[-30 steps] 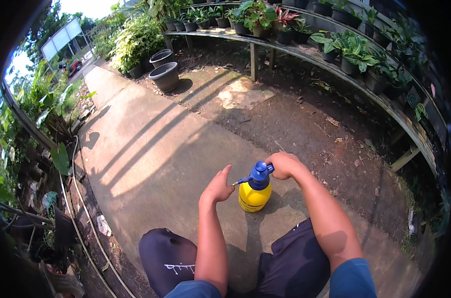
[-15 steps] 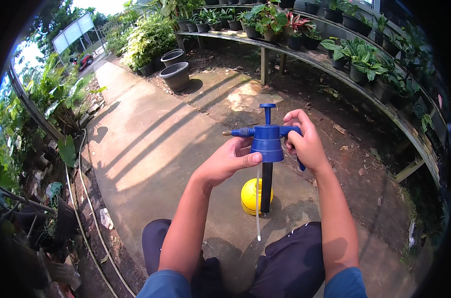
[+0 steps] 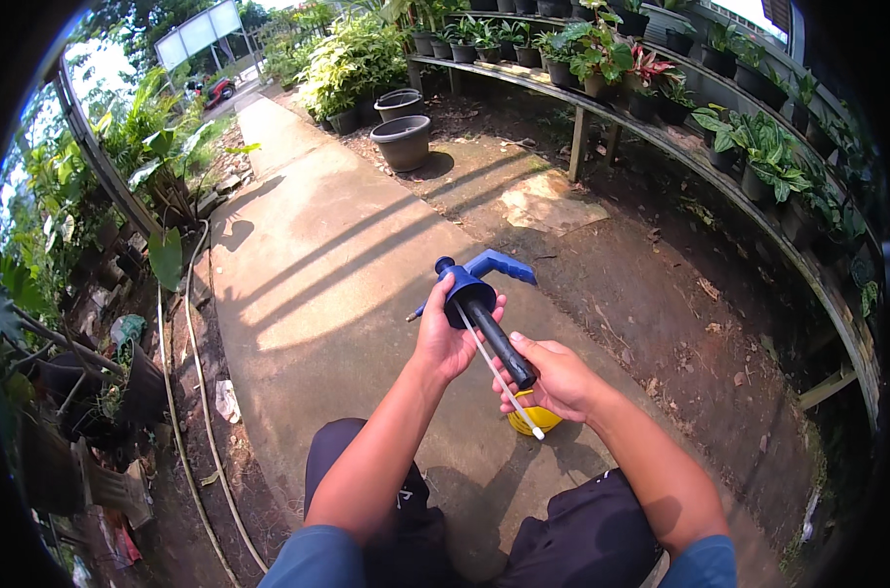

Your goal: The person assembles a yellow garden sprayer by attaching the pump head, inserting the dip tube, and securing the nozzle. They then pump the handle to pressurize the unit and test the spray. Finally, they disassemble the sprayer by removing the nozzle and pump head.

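Note:
A blue pump-sprayer head (image 3: 476, 287) is tipped over in front of me, its blue handle (image 3: 504, 265) pointing right and its underside toward me. My left hand (image 3: 447, 338) grips the head around its collar. From the underside a black pump cylinder (image 3: 504, 345) and a thin white suction tube (image 3: 497, 371) slant down toward me. The fingers of my right hand (image 3: 561, 380) close around the lower end of the cylinder, thumb on top. Below, a yellow sprayer bottle (image 3: 519, 422) stands on the concrete, partly hidden by my right hand and the tube.
I squat on a concrete path (image 3: 318, 216) striped with shadows. Two dark pots (image 3: 403, 143) stand along its far right side. Shelves of potted plants (image 3: 773, 162) curve along the right. A pale hose (image 3: 192, 343) runs along the left edge beside plants.
The sprayer head was upright and is now tilted, underside toward me. My right hand has left the handle and moved down to the black cylinder. The view has shifted left.

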